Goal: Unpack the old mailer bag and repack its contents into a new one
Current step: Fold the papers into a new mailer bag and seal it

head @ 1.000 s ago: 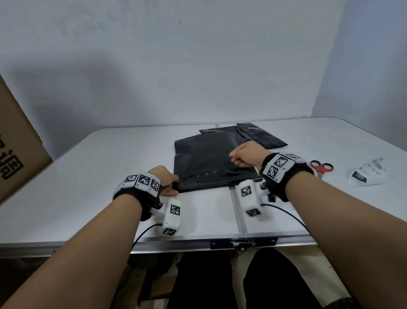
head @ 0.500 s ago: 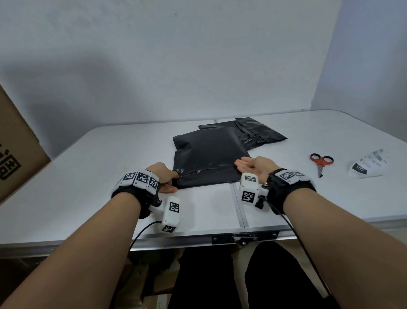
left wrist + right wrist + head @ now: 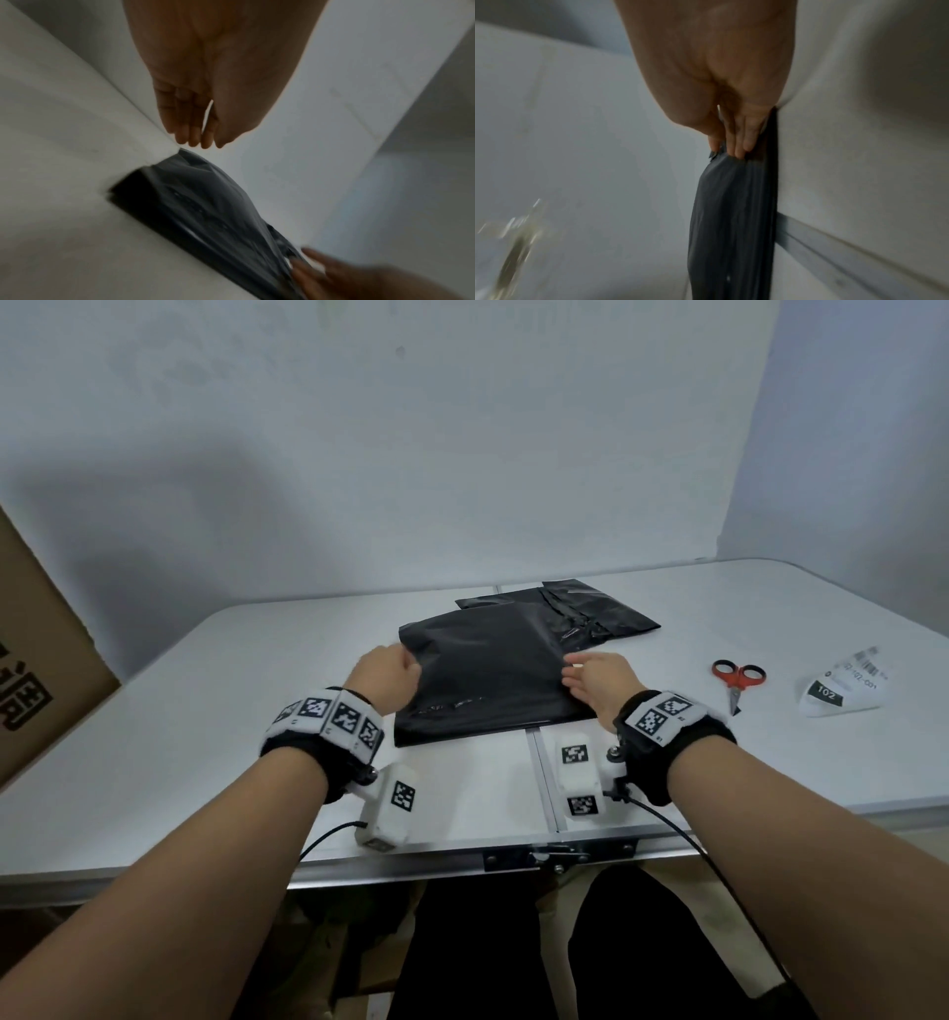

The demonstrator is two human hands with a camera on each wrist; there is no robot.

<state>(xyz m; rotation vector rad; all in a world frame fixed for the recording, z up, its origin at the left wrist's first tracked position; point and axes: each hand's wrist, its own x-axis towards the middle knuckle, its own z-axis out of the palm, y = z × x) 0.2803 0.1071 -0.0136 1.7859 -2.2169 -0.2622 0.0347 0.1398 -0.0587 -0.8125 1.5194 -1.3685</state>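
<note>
Judging by the crinkled black film, the filled mailer bag (image 3: 488,675) is light, soft and slippery, with something flat inside keeping it fairly level; best taken by both side edges, thumbs on top, not by the sealed flap at 6 o'clock

Left to right: cardboard box (image 3: 36,654) at 9 o'clock off the table (image 3: 205,711). My left hand (image 3: 385,677) is at the bag's left edge, fingers curled; wrist view shows the fingertips just above the film, so nothing held as far as I can tell. Bag sits centre, matte black, faint glossy strip near the close edge. A second, flatter black bag (image 3: 580,613) lies under its far corner at 1 o'clock. My right hand (image 3: 601,683) is at the right edge, fingers nearly straight, tips touching the film, no real grip. Red scissors (image 3: 737,677) and a white label (image 3: 842,693) at 3 o'clock
</note>
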